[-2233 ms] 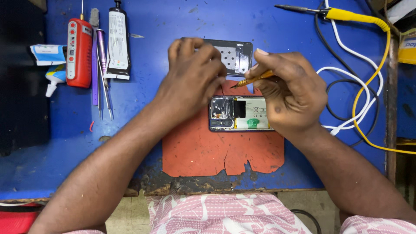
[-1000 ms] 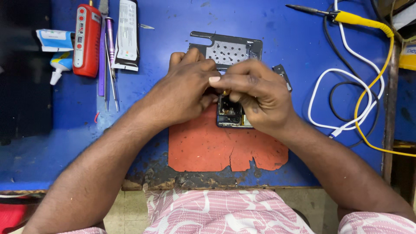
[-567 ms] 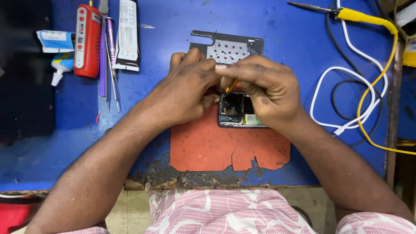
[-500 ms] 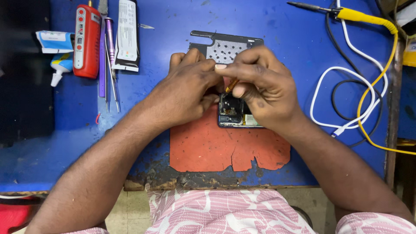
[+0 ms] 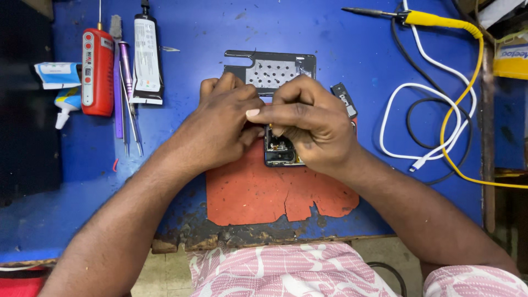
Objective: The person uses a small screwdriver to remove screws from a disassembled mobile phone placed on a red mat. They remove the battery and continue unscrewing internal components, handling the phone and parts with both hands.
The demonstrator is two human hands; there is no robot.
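Black opened phone (image 5: pixel 279 149), circuitry exposed

Bright blue worktop (image 5: pixel 330 38), worn dark and flaking along its near edge. Orange-red mat (image 5: pixel 264 192), cracked, at the near middle. Red tool (image 5: pixel 97 71) and purple-handled tool (image 5: pixel 125 55) toward the far left corner. Yellow soldering iron (image 5: pixel 434 21), white cable (image 5: pixel 429 110) and black cable (image 5: pixel 423 118) toward the right edge. Grey perforated plate (image 5: pixel 275 69) with dark dot pattern. Pink-and-white patterned cloth (image 5: pixel 286 272) below the near edge.
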